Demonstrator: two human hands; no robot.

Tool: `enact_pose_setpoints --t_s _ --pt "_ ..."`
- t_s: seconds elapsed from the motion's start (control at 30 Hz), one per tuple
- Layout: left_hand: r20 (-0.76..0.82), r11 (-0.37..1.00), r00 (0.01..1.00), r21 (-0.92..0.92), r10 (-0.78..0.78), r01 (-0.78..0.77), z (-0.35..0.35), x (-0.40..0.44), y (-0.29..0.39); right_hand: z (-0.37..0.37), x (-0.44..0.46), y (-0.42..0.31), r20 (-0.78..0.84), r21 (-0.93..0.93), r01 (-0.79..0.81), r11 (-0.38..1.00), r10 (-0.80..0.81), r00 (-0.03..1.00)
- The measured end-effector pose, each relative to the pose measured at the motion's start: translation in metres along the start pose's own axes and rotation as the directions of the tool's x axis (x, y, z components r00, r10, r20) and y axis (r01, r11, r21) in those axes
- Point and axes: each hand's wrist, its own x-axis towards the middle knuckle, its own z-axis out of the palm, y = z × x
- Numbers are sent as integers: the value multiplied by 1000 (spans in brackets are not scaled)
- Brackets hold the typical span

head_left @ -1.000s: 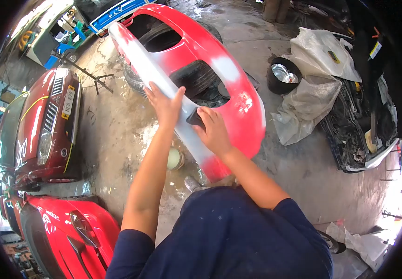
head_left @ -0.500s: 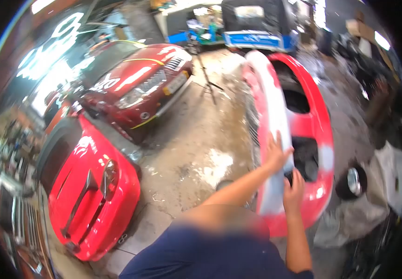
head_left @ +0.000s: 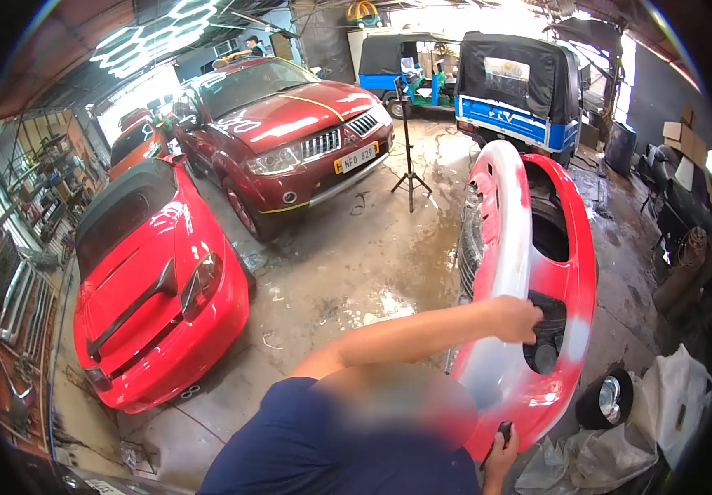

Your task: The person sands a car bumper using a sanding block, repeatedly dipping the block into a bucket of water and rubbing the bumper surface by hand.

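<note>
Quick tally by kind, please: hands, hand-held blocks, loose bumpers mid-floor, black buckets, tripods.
Hands: 2, left hand and right hand
Hand-held: 1 dark block
Loose: 1 red-and-white bumper
Buckets: 1 black bucket
Stands: 1 tripod
Total: 6

The licence plate (head_left: 357,157), white between yellow ends, on the front bumper (head_left: 323,188) of the maroon SUV (head_left: 290,115) reads NFO 829. White letters (head_left: 501,116) on the blue rear panel (head_left: 475,110) of the black-canopied utility vehicle (head_left: 537,78) appear to read PLV.
</note>
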Motion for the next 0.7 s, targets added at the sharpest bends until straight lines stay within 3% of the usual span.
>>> enact_pose_setpoints --t_s 0.07,0.13,0.17,0.23,0.27,0.4,0.7 --pt "100 987 985 56 142 -148 -18 -41 63 -24 -5 -2 6 -104 9 995 -9 1000" --pt "134 899 903 116 407 -423 -36 -74 111 -43 -10 -17 -10 -146 -22 989 21 1000" --pt "-108 773 766 75 634 -629 -43 -95 132 -52 -12 -25 -16 -168 -40 985 38 999" --pt "-417 553 408 331 813 -764 -57 -114 166 -62 -13 -27 -11 -175 -47 983 45 999" --pt "-491 616 436 302 755 -727 -57 -126 177 -67 -13 -23 2 -172 -41 984 42 999" --pt "-574 597 224 621 788 -508 -67 -136 203 -82 -13 -5 40 -131 -20 991 25 999" --pt "-626 786 511 299 589 -541 -49 -158 213 -88 4 18 162 -42 18 999 -11 987"
